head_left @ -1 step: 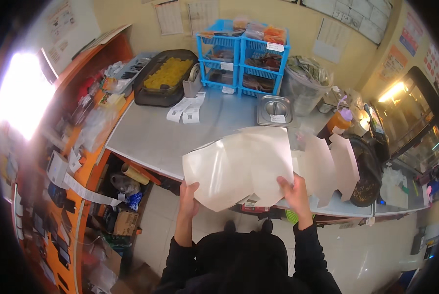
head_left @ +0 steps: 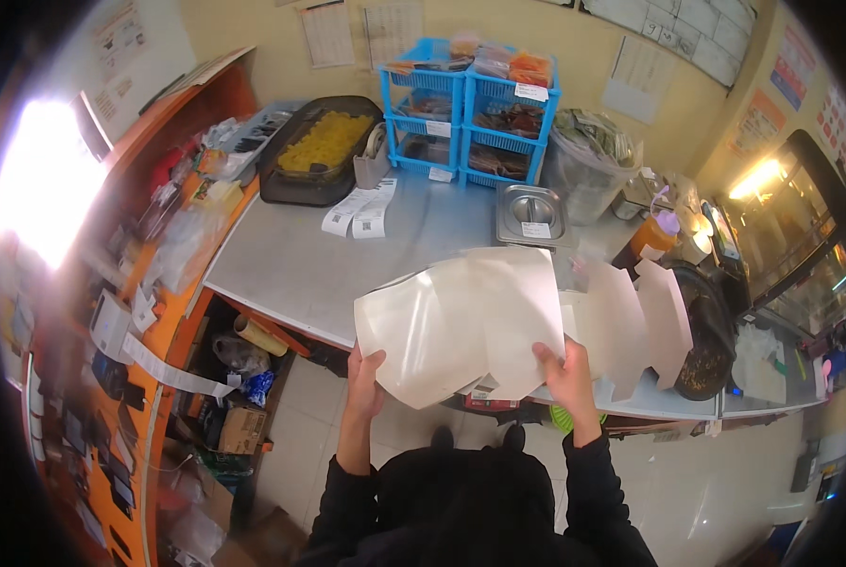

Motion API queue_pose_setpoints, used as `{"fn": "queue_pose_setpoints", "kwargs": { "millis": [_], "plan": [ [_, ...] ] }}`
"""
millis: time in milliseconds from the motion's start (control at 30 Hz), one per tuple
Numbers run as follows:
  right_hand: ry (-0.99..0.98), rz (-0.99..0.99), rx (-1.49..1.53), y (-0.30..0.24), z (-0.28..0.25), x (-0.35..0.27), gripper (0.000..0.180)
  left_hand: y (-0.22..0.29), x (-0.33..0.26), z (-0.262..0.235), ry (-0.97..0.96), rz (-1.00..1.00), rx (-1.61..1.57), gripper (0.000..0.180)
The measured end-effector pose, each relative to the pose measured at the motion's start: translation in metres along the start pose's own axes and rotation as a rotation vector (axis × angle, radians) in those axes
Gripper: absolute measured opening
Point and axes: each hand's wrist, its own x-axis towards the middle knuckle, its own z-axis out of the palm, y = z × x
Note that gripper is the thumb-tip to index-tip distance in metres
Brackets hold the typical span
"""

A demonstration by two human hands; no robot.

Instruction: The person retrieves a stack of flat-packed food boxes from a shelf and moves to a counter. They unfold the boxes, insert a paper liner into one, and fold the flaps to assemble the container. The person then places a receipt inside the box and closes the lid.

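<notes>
Between my two hands a few overlapping sheets of glossy white paperboard are held up over the table's front edge, their curved outlines fanned out. My left hand is closed on the lower left edge, thumb on top. At the lower right edge my right hand pinches them, its thumb lying on the white face; the other fingers are mostly hidden underneath. More white cut paperboard pieces with notched edges lie to the right of my right hand on the metal table.
Blue stacked baskets with packets stand at the back, beside a lidded steel pan and a clear bucket. Far left are a black tray of yellow food and paper slips. A lit glass cabinet stands at right.
</notes>
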Motion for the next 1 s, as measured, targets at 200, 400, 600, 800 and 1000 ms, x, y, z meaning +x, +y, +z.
{"fn": "queue_pose_setpoints", "kwargs": {
  "millis": [200, 400, 600, 800, 1000],
  "plan": [
    [0.040, -0.098, -0.165, -0.056, 0.012, -0.027, 0.026, 0.001, 0.004, 0.004, -0.003, 0.092, 0.114, 0.051],
    [0.169, -0.335, -0.277, -0.088, 0.028, -0.045, 0.023, -0.004, 0.008, 0.006, -0.008, 0.123, 0.079, 0.063],
    [0.238, -0.296, -0.280, -0.081, 0.032, -0.048, 0.021, -0.006, 0.002, 0.015, 0.021, 0.291, 0.081, 0.073],
    [0.314, -0.358, -0.336, -0.077, 0.033, -0.047, 0.025, -0.012, -0.029, 0.024, 0.023, 0.209, 0.448, 0.060],
    [0.255, -0.157, -0.342, -0.041, 0.018, -0.020, 0.025, -0.016, -0.028, 0.010, 0.023, 0.161, 0.477, 0.041]
  ]
}}
